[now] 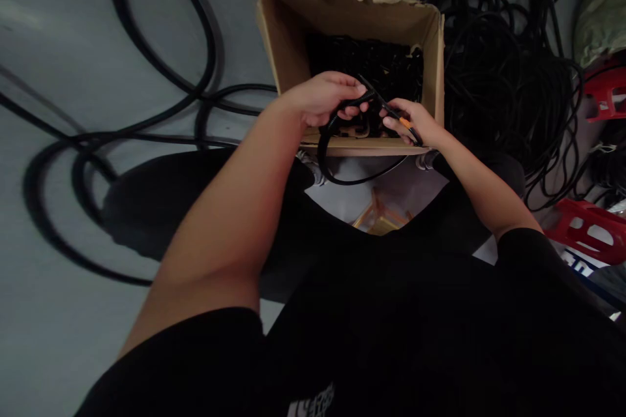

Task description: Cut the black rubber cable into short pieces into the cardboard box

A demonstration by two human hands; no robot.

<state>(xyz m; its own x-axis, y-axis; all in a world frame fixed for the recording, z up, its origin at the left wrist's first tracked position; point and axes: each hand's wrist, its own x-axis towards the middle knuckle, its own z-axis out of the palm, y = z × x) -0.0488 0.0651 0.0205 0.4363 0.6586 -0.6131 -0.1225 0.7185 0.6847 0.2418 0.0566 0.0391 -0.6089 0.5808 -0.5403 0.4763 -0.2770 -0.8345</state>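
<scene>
My left hand is closed around a black hose, near one end of it. From there the hose loops down past the front of the cardboard box. Over the box opening, my right hand grips scissors with orange and black handles. Their dark blades point up and left and meet the hose just beyond my left fingertips. Whether the blades are apart I cannot make out. Inside the box lies a heap of small black pieces, partly hidden by my hands.
Thick black hose coils spread over the grey floor at left. A large tangle of black hose lies right of the box. Red plastic stools stand at far right. Something wooden shows between my legs.
</scene>
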